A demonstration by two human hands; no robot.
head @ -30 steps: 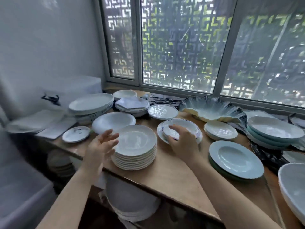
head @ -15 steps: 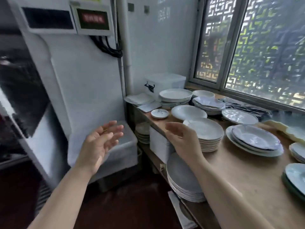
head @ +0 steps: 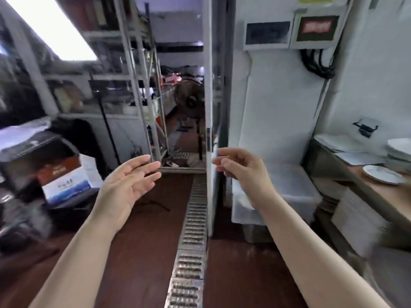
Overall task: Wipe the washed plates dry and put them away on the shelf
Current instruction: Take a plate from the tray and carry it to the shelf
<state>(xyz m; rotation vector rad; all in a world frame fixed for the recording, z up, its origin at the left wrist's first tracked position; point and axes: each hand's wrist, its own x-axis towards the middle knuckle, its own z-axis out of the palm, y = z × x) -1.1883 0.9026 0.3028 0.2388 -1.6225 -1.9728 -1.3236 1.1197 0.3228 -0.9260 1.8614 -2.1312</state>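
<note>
- Head view, against the frame half a second earlier: the camera has swung further left. The window and most of the plate-laden desk have left the picture; only the desk's point(head: 388, 192) left end shows at the far right edge.
- Task things now in view: one small white plate point(head: 383, 174) lying flat on the desk's wooden top, and the edge of a stack of white plates point(head: 399, 150) behind it, cut off by the frame. More stacked plates point(head: 355, 215) sit below the desk top, blurred.
- Left hand point(head: 126, 185): raised in the air as before, palm turned inward, fingers nearly straight and slightly spread, holding nothing.
- Right hand point(head: 241, 168): also empty, fingers loosely curled, well apart from the plates; half a second ago it hovered near the desk edge.
- New in view: a red-brown floor with a metal drain grate point(head: 193, 230) running down the middle, metal racking point(head: 138, 85) at left, a doorway beyond, a bright ceiling light point(head: 57, 32).
- Writing: a wall panel point(head: 318, 27) shows red characters, too blurred to read. A cardboard box point(head: 65, 178) at left carries print, not legible.
</note>
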